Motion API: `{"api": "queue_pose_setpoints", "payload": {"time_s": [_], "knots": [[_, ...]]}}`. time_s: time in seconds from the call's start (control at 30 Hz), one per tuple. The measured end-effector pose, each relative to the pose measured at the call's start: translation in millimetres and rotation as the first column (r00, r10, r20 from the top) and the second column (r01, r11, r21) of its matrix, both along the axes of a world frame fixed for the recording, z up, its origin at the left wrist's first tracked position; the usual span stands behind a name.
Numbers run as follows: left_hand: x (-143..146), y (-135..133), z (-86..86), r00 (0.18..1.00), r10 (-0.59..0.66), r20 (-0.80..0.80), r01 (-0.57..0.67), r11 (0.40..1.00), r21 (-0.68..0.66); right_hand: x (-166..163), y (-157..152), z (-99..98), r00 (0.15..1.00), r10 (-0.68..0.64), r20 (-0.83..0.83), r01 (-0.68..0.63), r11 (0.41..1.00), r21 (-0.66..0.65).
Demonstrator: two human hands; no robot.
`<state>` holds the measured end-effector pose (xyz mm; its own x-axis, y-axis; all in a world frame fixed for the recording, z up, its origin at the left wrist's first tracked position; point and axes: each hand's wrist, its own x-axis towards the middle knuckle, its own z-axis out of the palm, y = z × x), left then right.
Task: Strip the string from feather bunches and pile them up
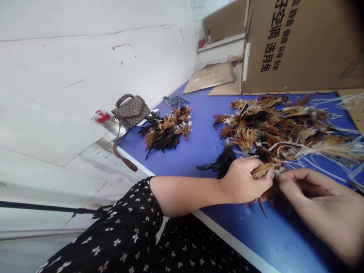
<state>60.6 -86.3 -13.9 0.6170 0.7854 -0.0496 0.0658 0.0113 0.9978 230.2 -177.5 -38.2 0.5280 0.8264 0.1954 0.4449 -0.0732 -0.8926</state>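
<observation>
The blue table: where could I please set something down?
Bare table lies between the small feather pile and the large feather pile, and between the right hand and the near edge. The right side is crowded with white straps.

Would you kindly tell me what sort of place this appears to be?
Probably a small craft workspace: brown and black feathers lie heaped on a blue tabletop, with printed cardboard standing beyond them.

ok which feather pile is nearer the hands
The larger feather pile, by the cardboard box, beside the left hand and right hand. The smaller pile lies apart, by the handbag.
</observation>
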Motion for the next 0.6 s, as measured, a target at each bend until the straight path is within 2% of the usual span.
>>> {"api": "queue_pose_setpoints", "payload": {"time_s": [0.13,0.23,0.3,0.43,0.5,0.6], "knots": [[-0.3,4.4,-1.0,0.999,0.016,-0.033,-0.015,0.999,0.042,9.5,-3.7,-11.8,0.996,0.02,-0.089,-0.022,1.0,-0.02],[-0.6,5.8,1.0,0.999,0.029,-0.04,-0.028,0.999,0.014,14.1,-4.6,-16.9,0.993,-0.031,-0.116,0.026,0.999,-0.038],[-0.8,4.9,3.0,0.999,0.032,-0.032,-0.032,0.999,-0.011,11.9,-3.0,-15.0,0.991,-0.062,-0.118,0.058,0.998,-0.038],[-0.9,2.6,3.9,0.999,0.017,-0.04,-0.018,1.0,-0.009,-1.0,3.0,-2.1,0.995,-0.024,-0.095,0.025,1.0,0.005],[-0.9,3.0,2.6,0.999,0.018,-0.048,-0.016,0.998,0.06,-5.8,5.5,4.6,0.997,-0.03,-0.073,0.03,1.0,0.001],[-0.8,5.3,0.0,0.996,0.06,-0.068,-0.038,0.96,0.279,-7.6,7.7,12.1,0.996,-0.058,-0.075,0.052,0.996,-0.076]]}}
